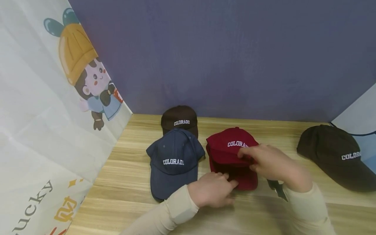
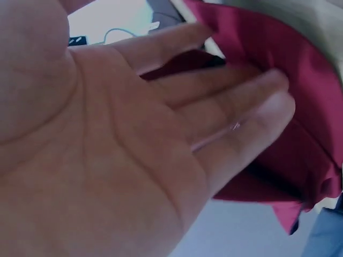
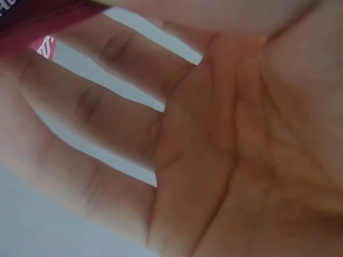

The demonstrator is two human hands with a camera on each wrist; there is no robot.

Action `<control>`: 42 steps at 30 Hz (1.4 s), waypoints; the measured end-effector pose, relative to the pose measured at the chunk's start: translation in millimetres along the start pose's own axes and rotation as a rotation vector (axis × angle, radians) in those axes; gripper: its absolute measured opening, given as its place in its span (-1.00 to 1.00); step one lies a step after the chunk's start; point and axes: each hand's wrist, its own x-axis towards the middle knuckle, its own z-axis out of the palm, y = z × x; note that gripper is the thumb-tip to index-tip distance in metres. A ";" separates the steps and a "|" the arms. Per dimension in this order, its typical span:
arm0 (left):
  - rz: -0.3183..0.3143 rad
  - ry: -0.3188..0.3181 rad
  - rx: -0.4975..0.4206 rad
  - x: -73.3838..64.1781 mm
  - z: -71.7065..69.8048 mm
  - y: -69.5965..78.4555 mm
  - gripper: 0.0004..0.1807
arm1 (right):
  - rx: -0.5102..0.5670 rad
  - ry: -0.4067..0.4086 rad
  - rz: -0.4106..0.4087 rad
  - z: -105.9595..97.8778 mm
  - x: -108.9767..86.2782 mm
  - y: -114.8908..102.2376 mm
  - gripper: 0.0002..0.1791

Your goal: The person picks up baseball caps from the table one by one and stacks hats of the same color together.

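Note:
A red cap with white COLORADO lettering is tilted up in front of me. Below it, past a dark gap, shows a red brim; whether this belongs to a second cap cannot be told. My right hand pinches the red cap's right edge between thumb and fingers; in the right wrist view red cloth crosses the fingertips. My left hand is at the lower left of the red brim. Its fingers reach out loosely in front of red cloth in the left wrist view, holding nothing.
A navy cap lies left of the red one, overlapping a dark brown cap behind. Another dark brown cap sits at the right. A dark strap lies by my right wrist. A grey-blue wall backs the wooden table.

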 end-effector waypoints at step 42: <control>-0.052 0.239 0.092 9.2 -0.4 -28.3 -0.72 | -0.035 -0.165 0.007 27.9 13.5 -3.4 -0.56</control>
